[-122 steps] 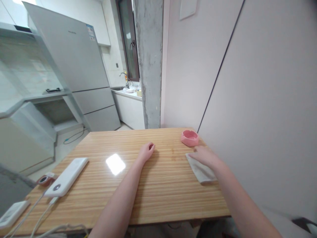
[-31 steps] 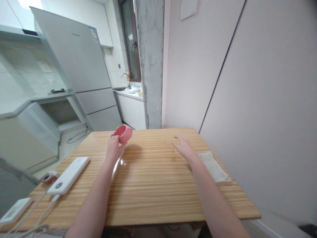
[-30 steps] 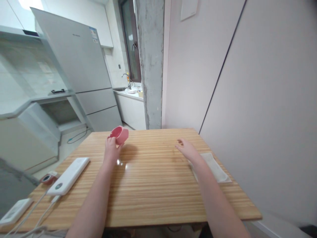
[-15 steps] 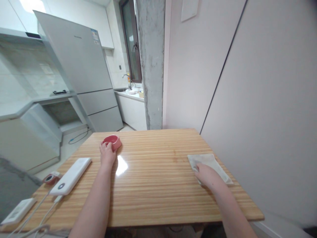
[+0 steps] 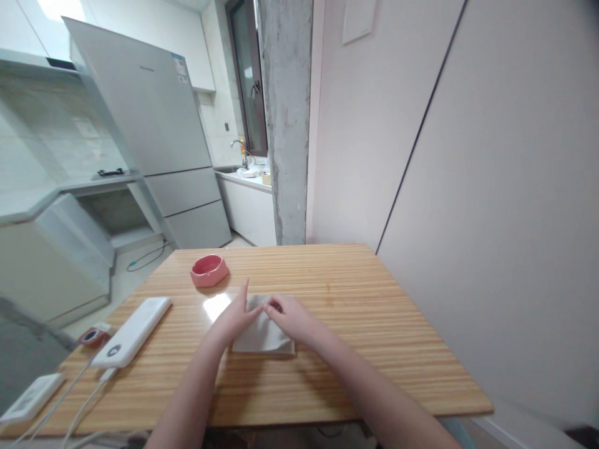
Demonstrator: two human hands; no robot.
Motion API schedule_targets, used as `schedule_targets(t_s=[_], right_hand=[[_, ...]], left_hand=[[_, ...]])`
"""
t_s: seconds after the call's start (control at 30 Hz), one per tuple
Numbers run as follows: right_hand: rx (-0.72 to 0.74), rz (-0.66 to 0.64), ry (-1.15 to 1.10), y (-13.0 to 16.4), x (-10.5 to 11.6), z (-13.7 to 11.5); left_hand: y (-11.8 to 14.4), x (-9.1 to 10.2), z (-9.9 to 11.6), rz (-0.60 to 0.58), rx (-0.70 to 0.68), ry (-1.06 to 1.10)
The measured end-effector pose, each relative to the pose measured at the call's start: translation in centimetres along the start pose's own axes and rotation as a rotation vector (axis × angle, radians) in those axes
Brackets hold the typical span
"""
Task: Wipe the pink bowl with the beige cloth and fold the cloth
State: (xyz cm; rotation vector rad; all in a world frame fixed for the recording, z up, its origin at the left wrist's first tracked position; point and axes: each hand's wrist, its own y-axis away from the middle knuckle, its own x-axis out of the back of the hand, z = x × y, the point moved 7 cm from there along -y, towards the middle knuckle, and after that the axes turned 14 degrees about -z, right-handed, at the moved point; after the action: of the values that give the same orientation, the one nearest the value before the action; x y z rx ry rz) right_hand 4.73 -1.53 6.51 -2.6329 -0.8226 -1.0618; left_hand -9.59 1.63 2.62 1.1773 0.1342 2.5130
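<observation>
A pale grey cloth lies flat and folded near the middle of the wooden table. Over its left edge, my left hand has its thumb and fingers spread apart, the thumb resting toward the cloth. My right hand pinches the cloth near its upper middle, with fingertips and thumb closed together. The two thumbs come close to each other there. Beyond my left hand stands a pink-red bowl with an angular rim, touched by neither hand.
On the table's left side lie a white power bank with a cable plugged in, a small red round device and a white power strip. A grey fridge and a sink counter are behind; a pale wall stands at right.
My left hand has let go of the bowl and come back to the cloth. My right hand has brought the cloth from the table's right side to the middle.
</observation>
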Motion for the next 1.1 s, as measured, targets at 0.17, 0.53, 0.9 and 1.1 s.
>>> schedule_targets(t_s=[0.17,0.53,0.9,1.1], right_hand=[[-0.117,0.166,0.127,-1.0,4.6,3.0],[-0.21,0.181,0.15,-2.7,4.3,12.7],[-0.167,0.326,-0.024,-2.8,4.6,13.1],[-0.065,0.349,-0.112,-2.9,4.8,13.7]], left_hand=[[3.1,2.4,-4.6,0.172,0.142,-0.3],[5.2,3.7,-8.6,0.174,0.225,-0.498],[-0.2,1.1,3.8,0.112,0.035,-0.22],[-7.3,-4.4,10.0,0.091,-0.113,-0.196]])
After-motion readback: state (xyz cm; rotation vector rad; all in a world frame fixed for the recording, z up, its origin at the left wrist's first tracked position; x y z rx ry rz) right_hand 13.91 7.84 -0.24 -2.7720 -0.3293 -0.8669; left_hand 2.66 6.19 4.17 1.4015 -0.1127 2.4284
